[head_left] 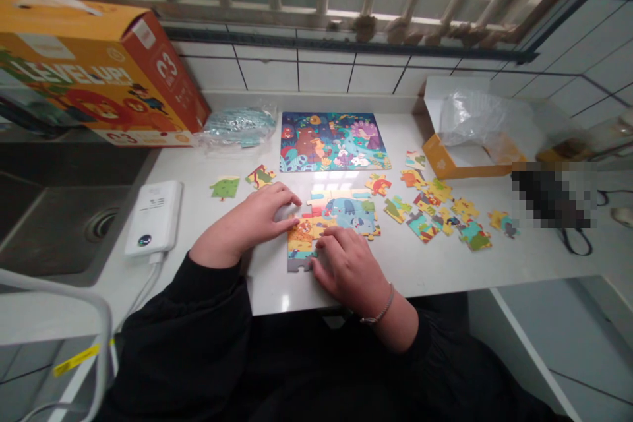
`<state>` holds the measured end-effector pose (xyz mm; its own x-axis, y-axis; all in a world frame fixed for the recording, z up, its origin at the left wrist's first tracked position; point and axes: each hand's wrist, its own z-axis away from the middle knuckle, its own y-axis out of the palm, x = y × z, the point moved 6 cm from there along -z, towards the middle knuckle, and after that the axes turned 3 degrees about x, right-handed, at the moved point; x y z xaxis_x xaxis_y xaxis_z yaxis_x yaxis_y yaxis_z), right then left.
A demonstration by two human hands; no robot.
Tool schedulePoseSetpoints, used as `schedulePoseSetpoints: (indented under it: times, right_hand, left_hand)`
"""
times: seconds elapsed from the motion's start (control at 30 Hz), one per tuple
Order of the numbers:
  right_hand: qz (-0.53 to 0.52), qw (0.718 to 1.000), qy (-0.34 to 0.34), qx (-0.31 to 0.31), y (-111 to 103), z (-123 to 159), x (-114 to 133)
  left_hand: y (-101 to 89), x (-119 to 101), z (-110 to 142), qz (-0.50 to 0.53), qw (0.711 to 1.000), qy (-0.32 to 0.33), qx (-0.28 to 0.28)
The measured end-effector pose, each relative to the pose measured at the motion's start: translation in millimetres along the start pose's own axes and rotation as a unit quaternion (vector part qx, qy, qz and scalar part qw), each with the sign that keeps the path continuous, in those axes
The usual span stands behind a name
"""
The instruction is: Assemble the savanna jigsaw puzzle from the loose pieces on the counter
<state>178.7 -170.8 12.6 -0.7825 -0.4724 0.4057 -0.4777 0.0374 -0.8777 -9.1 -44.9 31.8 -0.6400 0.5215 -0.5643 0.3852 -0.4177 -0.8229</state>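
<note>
A partly joined jigsaw puzzle (350,211) with a blue elephant and a yellow lion lies flat on the counter between my hands. My left hand (262,216) rests at its left edge, thumb tip touching the lion side, thumb and fingers apart and holding nothing. Over the lower part of the puzzle, my right hand (349,270) has its fingers curled and its thumb at a puzzle piece (299,265) by the lower left corner; the palm hides part of this area. Several loose puzzle pieces (424,227) lie to the right. A green tree piece (225,187) sits farther left.
Behind the puzzle lies a finished forest-animal picture (333,142). An orange box (99,72) and a plastic-wrapped pack (240,126) stand back left; an open box (469,158) is back right. A white power bank (154,217) lies beside the sink (74,224).
</note>
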Motion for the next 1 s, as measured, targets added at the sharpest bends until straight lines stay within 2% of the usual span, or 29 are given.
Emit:
schedulePoseSetpoints:
  times: [1.0]
  right_hand:
    - [-0.013,0.999,-0.031,-0.016,4.7,2.7,-7.8]
  left_hand:
    - [6.9,9.5,-4.3,0.004,1.0,-0.014,0.009]
